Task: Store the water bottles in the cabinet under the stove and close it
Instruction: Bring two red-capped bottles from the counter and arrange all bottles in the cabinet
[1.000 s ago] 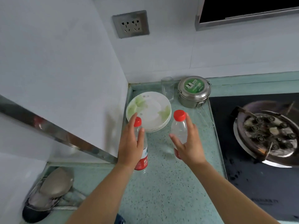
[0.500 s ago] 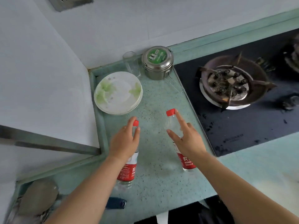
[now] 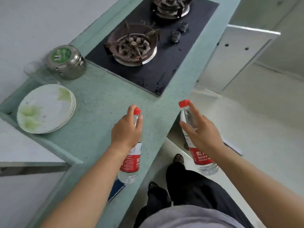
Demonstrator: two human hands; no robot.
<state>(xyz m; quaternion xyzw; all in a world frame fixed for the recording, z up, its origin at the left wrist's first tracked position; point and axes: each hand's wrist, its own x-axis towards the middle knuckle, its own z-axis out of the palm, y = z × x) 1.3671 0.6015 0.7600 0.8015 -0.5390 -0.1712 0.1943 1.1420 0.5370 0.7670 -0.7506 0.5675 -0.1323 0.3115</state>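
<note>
I hold two clear water bottles with red caps and red labels. My left hand (image 3: 126, 130) grips the upper part of the left bottle (image 3: 130, 163), held over the front edge of the green countertop (image 3: 102, 102). My right hand (image 3: 201, 134) grips the right bottle (image 3: 201, 155), which hangs past the counter edge above the floor. The black gas stove (image 3: 153, 63) lies set into the counter further back. A white cabinet door (image 3: 233, 56) stands open below the stove on the right; the cabinet's inside is hidden.
A stack of white plates (image 3: 46, 109) sits at the counter's left corner, with a steel lidded tin (image 3: 65, 61) and a clear glass (image 3: 32, 69) behind it. My dark-trousered legs (image 3: 181, 186) stand on the pale floor by the counter front.
Both bottles have been lifted off the counter and carried toward me and to the right. The right bottle is now beyond the counter edge. My view has swung right and down.
</note>
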